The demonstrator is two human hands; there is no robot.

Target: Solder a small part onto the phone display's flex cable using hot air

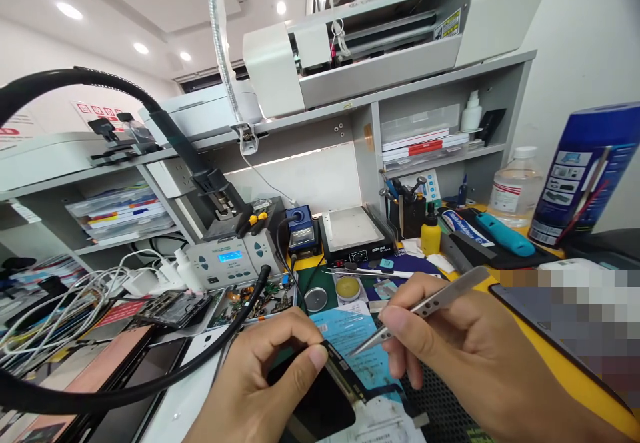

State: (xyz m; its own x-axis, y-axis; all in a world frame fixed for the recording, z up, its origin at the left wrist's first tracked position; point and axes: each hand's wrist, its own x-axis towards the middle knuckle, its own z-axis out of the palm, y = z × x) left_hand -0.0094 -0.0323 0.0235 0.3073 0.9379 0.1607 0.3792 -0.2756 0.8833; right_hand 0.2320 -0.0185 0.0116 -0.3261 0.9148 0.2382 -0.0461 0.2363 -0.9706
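Thumb and fingers of my left hand pinch the top edge of a dark phone screen, which lies tilted near the front of the bench. A narrow strip with a flex cable runs along the screen's far edge. Between the thumb and fingers of my right hand is a pair of metal tweezers. Their tips point down and left, close to the strip; whether they touch it I cannot tell. Beneath the screen lies a blue and white printed sheet.
A hot-air station stands behind, with its black hose looping across the left. Circuit-board scraps fill a tray. A heating plate, a yellow bottle and a blue can stand farther back. Phones lie at left.
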